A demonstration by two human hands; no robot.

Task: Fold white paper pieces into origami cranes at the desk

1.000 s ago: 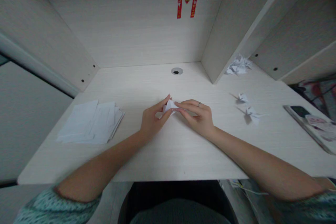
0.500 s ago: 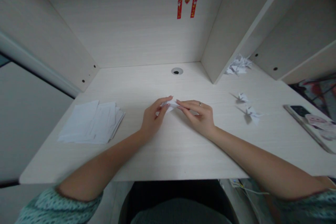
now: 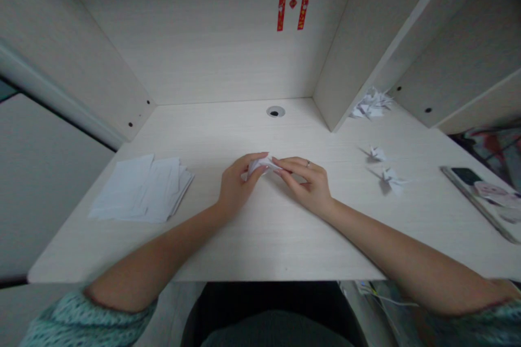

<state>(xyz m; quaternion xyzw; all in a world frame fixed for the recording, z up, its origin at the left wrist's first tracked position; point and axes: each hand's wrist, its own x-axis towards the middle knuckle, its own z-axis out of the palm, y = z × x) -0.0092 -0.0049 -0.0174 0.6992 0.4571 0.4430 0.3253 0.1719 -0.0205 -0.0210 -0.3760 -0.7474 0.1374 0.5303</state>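
A small folded piece of white paper [image 3: 264,162] is held just above the desk, between my two hands. My left hand [image 3: 239,180] is closed on its left side, thumb in front and fingers behind. At its right end, my right hand [image 3: 310,180] pinches the paper between thumb and fingertips; a ring sits on one finger. The fingers hide much of the paper, so its exact folded shape cannot be made out.
To the left lies a stack of white paper sheets [image 3: 140,188]. Two folded paper cranes [image 3: 391,178] stand on the right, with a pile of folded paper [image 3: 371,104] behind them by the upright panel [image 3: 354,59]. A phone [image 3: 484,198] lies at the far right.
The paper has turned slightly between my fingers and shows more of its left part. My right hand has shifted a little; both hands keep their hold.
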